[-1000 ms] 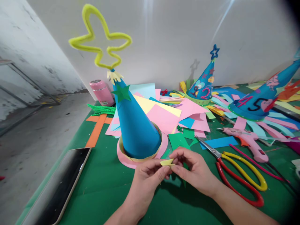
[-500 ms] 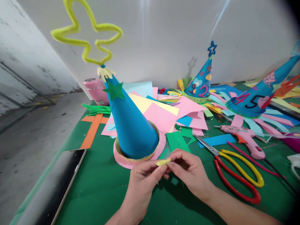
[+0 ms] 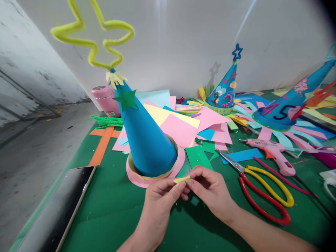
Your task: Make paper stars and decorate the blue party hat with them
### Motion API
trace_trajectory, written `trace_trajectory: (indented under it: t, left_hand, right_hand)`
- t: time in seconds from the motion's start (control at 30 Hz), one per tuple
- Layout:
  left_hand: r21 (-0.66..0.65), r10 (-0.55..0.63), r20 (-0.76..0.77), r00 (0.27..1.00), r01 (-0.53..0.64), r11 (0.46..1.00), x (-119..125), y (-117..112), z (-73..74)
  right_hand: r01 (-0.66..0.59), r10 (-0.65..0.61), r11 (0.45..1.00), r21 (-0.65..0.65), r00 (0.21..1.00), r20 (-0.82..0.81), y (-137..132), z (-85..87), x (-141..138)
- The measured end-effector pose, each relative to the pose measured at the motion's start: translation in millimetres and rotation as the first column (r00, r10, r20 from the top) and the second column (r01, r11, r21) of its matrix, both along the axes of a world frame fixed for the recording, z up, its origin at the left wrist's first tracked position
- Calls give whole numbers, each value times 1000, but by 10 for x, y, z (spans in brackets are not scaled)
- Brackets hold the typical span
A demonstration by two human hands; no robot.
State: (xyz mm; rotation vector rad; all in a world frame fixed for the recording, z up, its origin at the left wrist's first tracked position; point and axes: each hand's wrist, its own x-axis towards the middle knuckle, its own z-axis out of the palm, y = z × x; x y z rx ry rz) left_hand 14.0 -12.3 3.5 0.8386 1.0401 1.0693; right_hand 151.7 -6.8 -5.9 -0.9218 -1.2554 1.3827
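Between my fingertips is a small piece of yellow paper (image 3: 181, 179), pinched from both sides. My left hand (image 3: 164, 196) grips its left part with thumb and index finger, and my right hand (image 3: 210, 187) closes on its right end. Just beyond my hands stands a blue paper cone hat (image 3: 149, 140) with a pink brim (image 3: 133, 179), tilting to the left. A green paper star (image 3: 127, 99) is on its side, pale yellow fringe (image 3: 116, 79) rings the tip, and a large yellow pipe-cleaner star shape (image 3: 115, 26) tops it.
Scissors (image 3: 262, 189) and a pink glue gun (image 3: 275, 150) lie on the right. A phone (image 3: 57, 210) lies at left. Behind are coloured paper sheets (image 3: 181, 129), green pipe cleaners (image 3: 106, 121), a pink bottle (image 3: 106, 101) and two decorated blue hats (image 3: 223, 91).
The view has shifted slightly, so the hat and table items appear a little further left and up. Both hands keep their pinch on the yellow paper.
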Motion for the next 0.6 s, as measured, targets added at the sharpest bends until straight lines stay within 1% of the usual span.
trace_trajectory:
  t: [0.13,0.33,0.47,0.6]
  left_hand:
    - [-11,-11,-8,1000,11,1000,6,-5,11]
    - [-6,-7,-21,1000,7,1000,7,-2,6]
    - [-8,-7,-19,1000,7,1000,9,-3,10]
    - [-11,-11,-35,999,11,1000,8,-19,2]
  right_hand:
    - [-12,12,1000,-2,1000,-7,0,2,-1]
    - [-1,1,1000,-14,999,40,9,-10,6]
    - [-5,6,1000,-16,999,45,11,18,5]
    - [15,-17,1000,14,996,91,7,48,11]
